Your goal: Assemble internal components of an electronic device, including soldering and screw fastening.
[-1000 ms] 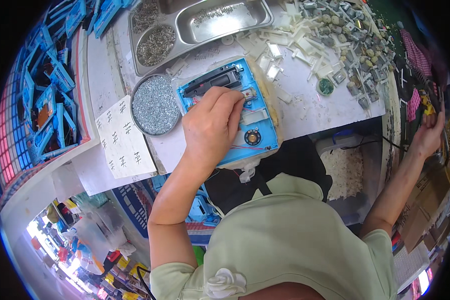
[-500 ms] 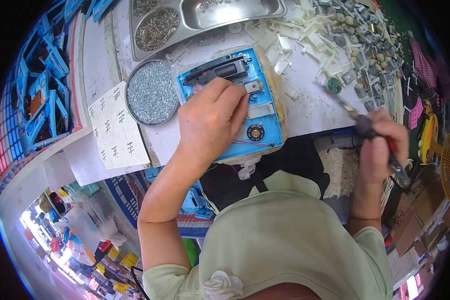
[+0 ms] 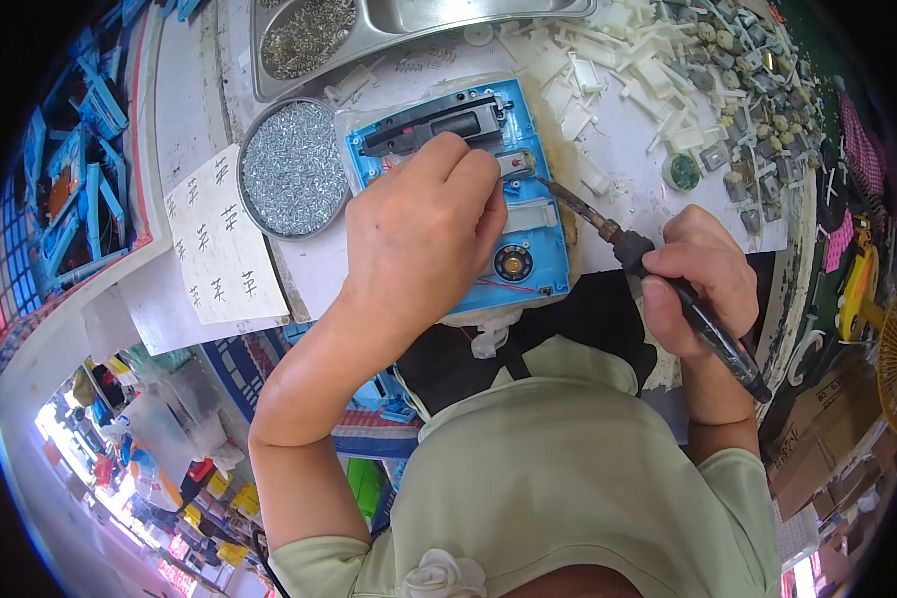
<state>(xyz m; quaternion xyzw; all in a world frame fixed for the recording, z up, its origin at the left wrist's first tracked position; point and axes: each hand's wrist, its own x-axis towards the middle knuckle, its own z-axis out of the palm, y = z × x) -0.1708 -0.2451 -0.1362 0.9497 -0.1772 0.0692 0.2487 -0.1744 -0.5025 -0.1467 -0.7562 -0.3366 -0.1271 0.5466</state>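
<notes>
A blue plastic housing (image 3: 558, 261) lies open on a pad at the table's edge, with a black part (image 3: 439, 127), a small motor (image 3: 515, 164), a white piece (image 3: 530, 216) and a round speaker (image 3: 513, 263) inside. Over its left half, my left hand (image 3: 419, 229) is closed with the fingertips pinched together beside the motor; what they pinch is hidden. My right hand (image 3: 703, 279) grips a soldering iron (image 3: 703, 324) by its black handle. The iron's tip points left and reaches the motor's right end; whether it touches cannot be told.
Left of the housing stands a round dish of small screws (image 3: 294, 169) beside a paper sheet with handwriting (image 3: 224, 249). A metal tray (image 3: 379, 40) holds springs at the back. White plastic parts (image 3: 658, 85), small motors (image 3: 757, 110) and a green round container (image 3: 681, 171) lie right.
My right hand has brought the soldering iron left, its tip now at the motor. My left hand stays over the housing, fingers still pinched. The whole view has shifted slightly.
</notes>
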